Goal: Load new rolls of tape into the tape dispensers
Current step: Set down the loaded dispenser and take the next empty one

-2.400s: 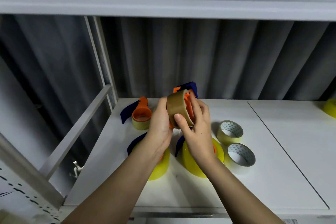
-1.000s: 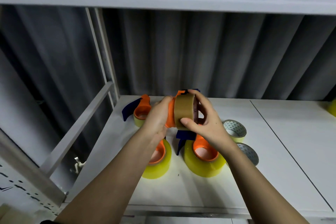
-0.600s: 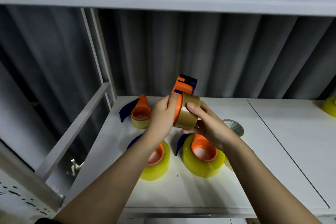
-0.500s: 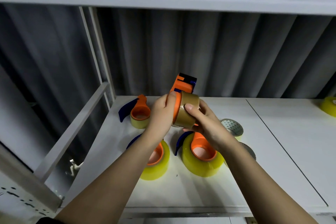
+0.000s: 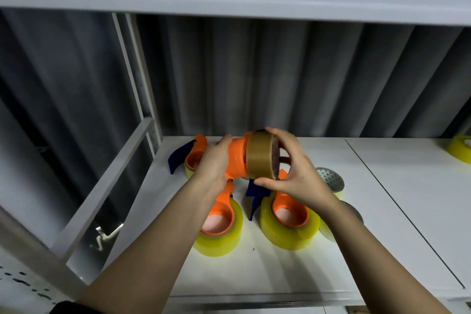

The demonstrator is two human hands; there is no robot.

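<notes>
I hold an orange tape dispenser (image 5: 237, 159) on its side above the white shelf (image 5: 280, 270). My left hand (image 5: 214, 163) grips its orange body from the left. A brown tape roll (image 5: 259, 155) sits around the dispenser's right end, and my right hand (image 5: 293, 171) clasps that roll with fingers over the top and thumb underneath. The dispenser's blue part (image 5: 257, 190) pokes out below the roll. Its far end is hidden behind the roll and my fingers.
Below my hands lie two dispensers with yellow tape rolls (image 5: 219, 229) (image 5: 289, 224), and a third (image 5: 195, 158) sits farther back left. Two loose rolls (image 5: 330, 180) (image 5: 353, 211) lie to the right, another yellow roll (image 5: 460, 148) at the far right. A metal rail (image 5: 107, 186) borders the left.
The dispenser has tipped from upright to lying sideways, and my right hand has shifted to wrap around the brown roll on its end.
</notes>
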